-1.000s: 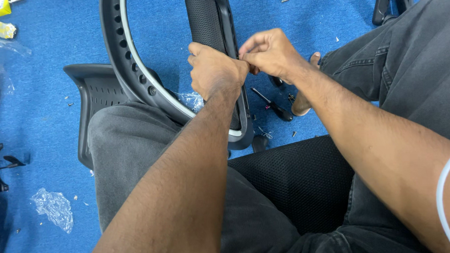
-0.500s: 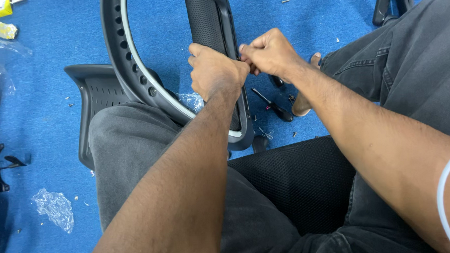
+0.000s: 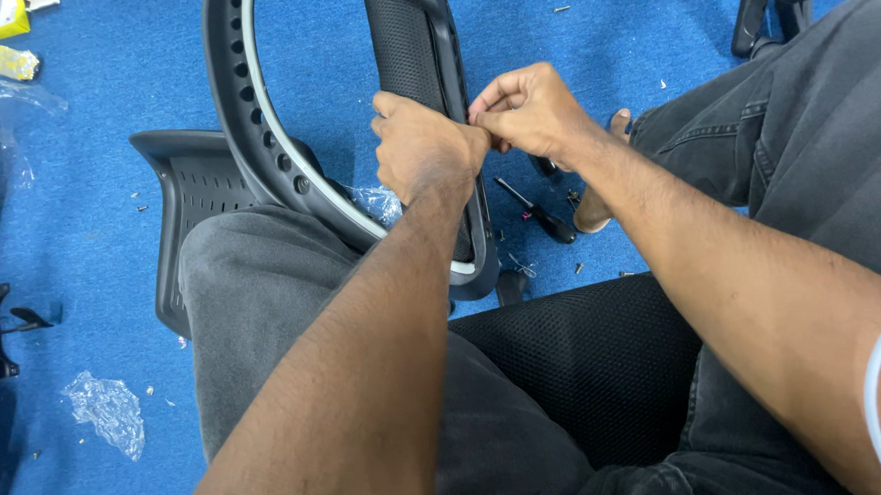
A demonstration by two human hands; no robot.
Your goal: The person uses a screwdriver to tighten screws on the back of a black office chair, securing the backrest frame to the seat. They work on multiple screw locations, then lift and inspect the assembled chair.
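In the head view, the person sits on the blue carpet floor [image 3: 98, 230] with a black mesh seat cushion [image 3: 581, 369] between their grey-trousered legs. A black chair back frame [image 3: 261, 137], ringed with holes and edged by a pale grey strip, stands upright in front of them, its lower curve resting against the left knee. A mesh-covered centre bar [image 3: 404, 54] runs down the middle of the frame.

Both hands meet at that bar. The left hand [image 3: 422, 146] is closed around the bar's lower stretch, knuckles toward the camera. The right hand [image 3: 528, 108] sits just beside it, touching it, with thumb and fingertips pinched together at the bar's right edge; whatever they pinch is too small to make out.

Behind the frame, a second black plastic shell [image 3: 189, 188] lies flat on the floor. A black-handled screwdriver [image 3: 537, 213] lies on the carpet beneath the right wrist, near a bare foot [image 3: 600, 198]. Small screws are scattered around it. A crumpled clear plastic bag [image 3: 105, 410] lies at lower left, well apart from the hands.
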